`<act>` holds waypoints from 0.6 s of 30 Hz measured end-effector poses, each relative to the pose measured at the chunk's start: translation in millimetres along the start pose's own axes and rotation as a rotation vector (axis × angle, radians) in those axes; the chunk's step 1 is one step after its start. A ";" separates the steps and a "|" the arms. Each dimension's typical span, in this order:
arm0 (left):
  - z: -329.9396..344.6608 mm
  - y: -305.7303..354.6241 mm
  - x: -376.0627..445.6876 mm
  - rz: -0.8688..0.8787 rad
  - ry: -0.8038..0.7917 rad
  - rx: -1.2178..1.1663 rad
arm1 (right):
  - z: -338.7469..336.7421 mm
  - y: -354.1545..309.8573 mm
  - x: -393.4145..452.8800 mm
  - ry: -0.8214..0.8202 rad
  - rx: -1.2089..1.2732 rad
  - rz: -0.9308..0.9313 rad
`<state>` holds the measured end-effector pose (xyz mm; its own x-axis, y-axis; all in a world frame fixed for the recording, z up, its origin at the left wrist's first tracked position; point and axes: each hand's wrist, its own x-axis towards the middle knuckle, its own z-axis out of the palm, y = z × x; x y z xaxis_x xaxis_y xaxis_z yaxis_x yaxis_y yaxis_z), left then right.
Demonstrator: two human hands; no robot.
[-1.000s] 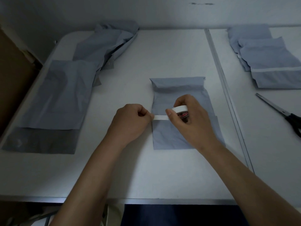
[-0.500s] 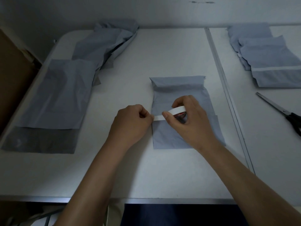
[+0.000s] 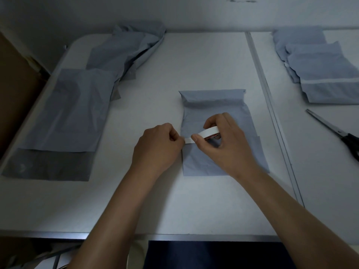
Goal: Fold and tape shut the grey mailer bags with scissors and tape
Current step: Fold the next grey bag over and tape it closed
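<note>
tape roll (image 3: 210,133) tilted since earlier; left hand (image 3: 159,146) pinches strip end at mailer (image 3: 217,105) edge

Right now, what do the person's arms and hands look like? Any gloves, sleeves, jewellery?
Both are bare. The left hand and right hand have no gloves, and no rings show on the visible fingers. Neither wrist carries a watch or band. No sleeve shows on either forearm all the way down to the bottom edge of the frame. No markings or tattoos are visible, though the lighting is dim.

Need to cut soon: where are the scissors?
The scissors lie at the head view's right edge, on the table, below the taped mailers.
</note>
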<state>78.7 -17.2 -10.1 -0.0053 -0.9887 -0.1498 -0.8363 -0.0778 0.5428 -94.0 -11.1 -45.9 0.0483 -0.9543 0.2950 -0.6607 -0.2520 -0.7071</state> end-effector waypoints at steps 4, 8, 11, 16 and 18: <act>0.4 0.9 1.0 0.005 -0.003 0.018 | 0.4 -0.2 -0.7 0.000 -0.009 -0.009; 0.6 2.9 2.1 0.008 -0.009 0.051 | 1.3 0.6 -0.4 -0.001 -0.025 -0.008; 0.6 3.1 3.4 0.012 -0.010 0.083 | 2.3 1.1 -0.5 0.008 -0.024 -0.006; -1.1 4.3 8.9 0.016 -0.065 0.178 | 2.3 2.3 -0.3 0.007 -0.015 -0.017; -3.3 3.7 9.6 0.015 -0.082 0.206 | 2.7 2.8 -0.6 0.008 -0.014 -0.016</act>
<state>77.4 -27.4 -6.9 -0.0560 -0.9751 -0.2146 -0.9299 -0.0273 0.3668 -93.9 -11.7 -49.7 0.0527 -0.9489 0.3110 -0.6701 -0.2645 -0.6935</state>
